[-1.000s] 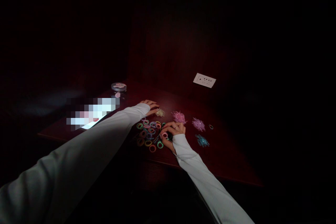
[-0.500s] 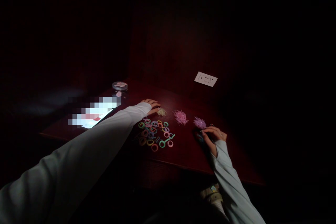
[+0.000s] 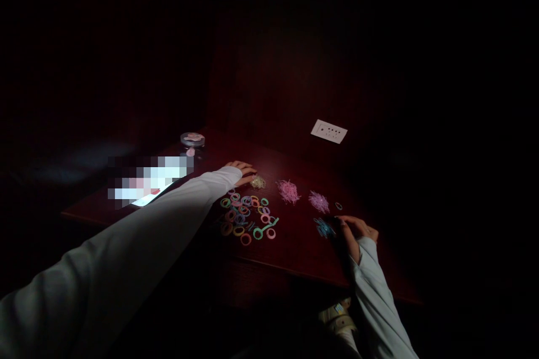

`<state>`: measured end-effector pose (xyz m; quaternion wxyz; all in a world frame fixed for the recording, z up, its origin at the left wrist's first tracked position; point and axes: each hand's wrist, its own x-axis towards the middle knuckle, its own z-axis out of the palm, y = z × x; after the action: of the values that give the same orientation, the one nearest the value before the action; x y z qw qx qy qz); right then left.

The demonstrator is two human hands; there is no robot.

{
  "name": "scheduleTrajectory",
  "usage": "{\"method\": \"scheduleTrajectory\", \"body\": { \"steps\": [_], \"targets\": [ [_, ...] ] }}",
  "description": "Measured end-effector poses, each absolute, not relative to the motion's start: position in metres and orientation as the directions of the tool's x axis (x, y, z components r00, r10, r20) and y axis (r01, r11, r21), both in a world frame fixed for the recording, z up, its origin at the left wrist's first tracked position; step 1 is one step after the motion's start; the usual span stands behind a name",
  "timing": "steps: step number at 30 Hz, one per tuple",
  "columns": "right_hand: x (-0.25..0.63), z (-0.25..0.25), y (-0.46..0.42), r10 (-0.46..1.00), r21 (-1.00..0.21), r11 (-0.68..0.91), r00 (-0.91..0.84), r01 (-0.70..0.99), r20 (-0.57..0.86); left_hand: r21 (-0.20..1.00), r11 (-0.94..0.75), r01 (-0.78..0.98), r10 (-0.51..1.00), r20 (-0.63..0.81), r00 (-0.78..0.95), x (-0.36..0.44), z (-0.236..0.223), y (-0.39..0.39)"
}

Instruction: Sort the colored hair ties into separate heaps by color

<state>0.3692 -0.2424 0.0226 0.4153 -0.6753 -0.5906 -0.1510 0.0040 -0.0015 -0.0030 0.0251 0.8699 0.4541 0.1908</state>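
Observation:
My left hand point(image 3: 242, 171) lies on the dark red table with its fingers stretched out, beside a small heap of pale yellow bands point(image 3: 258, 182). My right hand point(image 3: 357, 229) hovers right of a heap of blue bands point(image 3: 324, 228). Its thumb and forefinger are pinched together, and what they hold, if anything, is too small to make out. Between the hands lie a pink heap of bands point(image 3: 288, 192) and a purple heap of bands point(image 3: 319, 202). One loose band point(image 3: 339, 206) rests beyond my right fingertips. Many coloured hair ties point(image 3: 242, 216) are spread below my left hand.
A lit screen point(image 3: 158, 182), partly blurred, lies at the left of the table point(image 3: 278, 255). Behind it stands a round clear container point(image 3: 192, 139). A white socket plate point(image 3: 329, 131) is on the back wall. A shoe point(image 3: 339, 317) shows below the table edge. The surroundings are very dark.
My right hand has drawn back to the right and nearer me, away from the purple heap, uncovering the blue heap and the loose band. My left hand stays in place.

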Motion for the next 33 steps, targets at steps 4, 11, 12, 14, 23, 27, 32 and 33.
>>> {"method": "scheduleTrajectory", "body": {
  "steps": [4,11,12,14,23,27,32,33],
  "targets": [
    [0.325,0.018,-0.232,0.690,-0.375,0.174,0.159,0.911,0.706,0.210,-0.587,0.782,0.798,0.312,0.515,0.004,-0.003,-0.001],
    [0.222,0.034,-0.220,0.799,-0.259,0.462,-0.272,0.848,0.537,0.205,-0.611,0.765,0.789,0.231,0.569,-0.002,0.000,0.003],
    [0.217,0.037,-0.216,0.805,-0.268,0.455,-0.263,0.849,0.532,0.206,-0.614,0.762,0.787,0.237,0.570,-0.002,0.000,0.003],
    [0.212,0.041,-0.208,0.812,-0.270,0.448,-0.262,0.852,0.522,0.200,-0.615,0.762,0.783,0.267,0.562,-0.002,-0.001,0.003],
    [0.216,0.027,-0.192,0.838,-0.272,0.406,-0.237,0.872,0.492,0.219,-0.587,0.780,0.805,0.265,0.531,0.002,0.002,-0.003],
    [0.221,0.023,-0.188,0.868,-0.318,0.362,-0.193,0.876,0.457,0.239,-0.587,0.773,0.807,0.247,0.536,0.000,0.002,0.000],
    [0.220,0.026,-0.188,0.883,-0.380,0.368,-0.191,0.849,0.428,0.227,-0.612,0.757,0.786,0.278,0.553,-0.002,-0.003,0.005],
    [0.219,0.026,-0.188,0.884,-0.402,0.367,-0.180,0.839,0.431,0.226,-0.607,0.762,0.790,0.282,0.545,-0.001,-0.003,0.006]
  ]
}}
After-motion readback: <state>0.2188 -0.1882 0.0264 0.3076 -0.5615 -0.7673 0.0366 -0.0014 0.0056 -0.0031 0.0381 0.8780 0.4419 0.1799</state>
